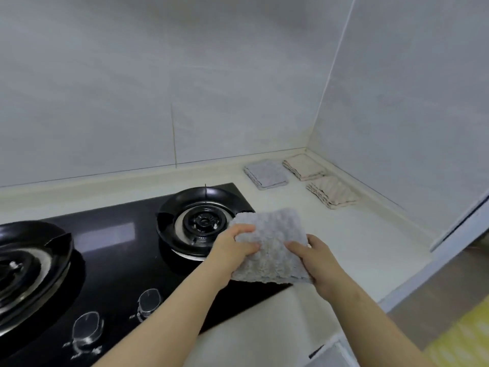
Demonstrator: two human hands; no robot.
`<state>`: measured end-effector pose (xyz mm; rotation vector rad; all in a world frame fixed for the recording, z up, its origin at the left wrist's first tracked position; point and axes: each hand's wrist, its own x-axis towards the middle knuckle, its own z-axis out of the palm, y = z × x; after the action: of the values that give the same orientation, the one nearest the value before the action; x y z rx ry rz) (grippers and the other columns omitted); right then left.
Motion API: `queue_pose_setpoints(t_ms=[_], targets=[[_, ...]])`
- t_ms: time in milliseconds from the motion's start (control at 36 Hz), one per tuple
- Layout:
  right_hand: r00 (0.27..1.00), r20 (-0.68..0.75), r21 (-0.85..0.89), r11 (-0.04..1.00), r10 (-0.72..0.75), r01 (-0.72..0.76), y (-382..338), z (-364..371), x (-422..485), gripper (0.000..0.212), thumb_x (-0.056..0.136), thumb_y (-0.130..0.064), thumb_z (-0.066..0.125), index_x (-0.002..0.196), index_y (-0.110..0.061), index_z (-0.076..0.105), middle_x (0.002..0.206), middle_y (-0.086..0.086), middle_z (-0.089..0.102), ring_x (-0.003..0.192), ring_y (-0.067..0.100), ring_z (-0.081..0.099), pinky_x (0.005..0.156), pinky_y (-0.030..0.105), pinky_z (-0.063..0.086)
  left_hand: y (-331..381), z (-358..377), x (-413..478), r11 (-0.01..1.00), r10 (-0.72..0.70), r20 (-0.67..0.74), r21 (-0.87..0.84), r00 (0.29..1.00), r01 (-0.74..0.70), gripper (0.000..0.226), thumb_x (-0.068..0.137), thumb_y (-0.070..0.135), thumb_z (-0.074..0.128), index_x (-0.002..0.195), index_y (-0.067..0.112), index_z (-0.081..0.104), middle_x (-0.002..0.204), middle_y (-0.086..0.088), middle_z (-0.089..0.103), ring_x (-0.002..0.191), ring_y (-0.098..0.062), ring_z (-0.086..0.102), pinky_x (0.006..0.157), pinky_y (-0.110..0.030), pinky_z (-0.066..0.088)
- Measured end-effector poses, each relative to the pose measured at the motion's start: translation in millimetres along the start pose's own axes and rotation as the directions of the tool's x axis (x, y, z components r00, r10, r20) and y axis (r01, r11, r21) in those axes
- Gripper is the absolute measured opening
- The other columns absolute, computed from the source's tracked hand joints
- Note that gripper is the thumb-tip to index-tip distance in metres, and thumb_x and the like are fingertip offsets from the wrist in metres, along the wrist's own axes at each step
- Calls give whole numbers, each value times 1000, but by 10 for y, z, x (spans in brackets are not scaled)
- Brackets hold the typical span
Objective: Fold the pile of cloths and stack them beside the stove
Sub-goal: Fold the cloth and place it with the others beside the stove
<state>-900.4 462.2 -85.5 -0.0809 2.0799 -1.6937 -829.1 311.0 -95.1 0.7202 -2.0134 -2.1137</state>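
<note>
While both hands (232,246) (316,260) grip a grey cloth (272,250), folded cloths (266,174) lie on the white counter (357,247).

Grey cloths (272,221) (266,174) 2; beige cloths (303,166) (332,192) 2; burners (202,221) (16,266) 2; knobs (149,303) (87,331) 2; hands (232,247) (315,260) 2.
</note>
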Motion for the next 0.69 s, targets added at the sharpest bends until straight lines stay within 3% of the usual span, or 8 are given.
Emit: queue_pose_setpoints(t_ms=[56, 83, 194, 306, 389, 444, 556, 694], targets=[[1000, -6, 15, 1000, 18, -18, -1, -61, 207, 22, 86, -13, 63, 107, -8, 55, 102, 14, 66, 90, 31, 66, 78, 43, 56, 26, 96, 185, 1000, -6, -13, -2, 1000, 6, 32, 82, 6, 67, 109, 22, 60, 89, 5, 54, 67, -10, 57, 49, -12, 48], [1000, -11, 12, 1000, 24, -24, 6, -92, 310, 22, 86, -12, 63, 107, -7, 56, 101, 14, 66, 89, 31, 66, 76, 41, 56, 31, 137, 266, 1000, -9, -19, 0, 1000, 9, 33, 82, 6, 67, 111, 20, 60, 87, 5, 55, 66, -9, 57, 50, -12, 48], [1000, -8, -24, 999, 29, -29, 0, -237, 753, 20, 88, -12, 61, 107, -6, 57, 103, 16, 65, 90, 31, 65, 74, 40, 56, 19, 310, 604, 999, -35, -42, 7, 999, 36, 36, 80, 6, 70, 113, 17, 60, 98, -8, 62, 77, -18, 61, 73, -29, 54], [999, 34, -61, 998, 13, -11, -68, -380, 1211, 18, 89, -11, 60, 106, -5, 56, 94, 12, 64, 78, 24, 62, 63, 32, 53, -4, 514, 966, 999, -45, -79, -21, 996, 43, 32, 80, 4, 69, 104, 23, 58, 115, -14, 60, 91, -24, 62, 83, -34, 54], [996, 91, -88, 996, 0, 8, -112, -504, 1598, 15, 89, -10, 59, 103, -6, 55, 95, 12, 63, 81, 27, 62, 70, 35, 53, -11, 677, 1269, 999, -47, -141, -17, 989, 45, 32, 80, 4, 68, 98, 28, 59, 117, -19, 59, 94, -28, 62, 90, -41, 52], [991, 132, -120, 992, -6, 22, -137, -601, 1862, 13, 89, -10, 59, 101, -7, 56, 94, 12, 63, 83, 29, 62, 73, 37, 53, 8, 795, 1477, 997, -66, -172, -38, 983, 60, 32, 81, 4, 67, 101, 28, 59, 115, -15, 60, 94, -27, 63, 86, -36, 54], [981, 195, -166, 986, 3, 30, -149, -849, 2403, 15, 86, -12, 62, 101, -9, 58, 96, 9, 64, 88, 29, 64, 78, 39, 54, 57, 1096, 1832, 991, -122, -230, -84, 965, 105, 38, 84, 2, 64, 117, 19, 56, 96, -2, 60, 76, -12, 60, 62, -16, 52], [951, 305, -192, 981, 57, 3, -140, -1099, 2933, 27, 87, -11, 60, 113, -6, 60, 104, 11, 67, 92, 27, 66, 86, 45, 54, 80, 1438, 2179, 983, -184, -292, -81, 938, 168, 43, 85, -2, 60, 123, 16, 52, 94, 1, 58, 77, -14, 60, 67, -22, 53]])
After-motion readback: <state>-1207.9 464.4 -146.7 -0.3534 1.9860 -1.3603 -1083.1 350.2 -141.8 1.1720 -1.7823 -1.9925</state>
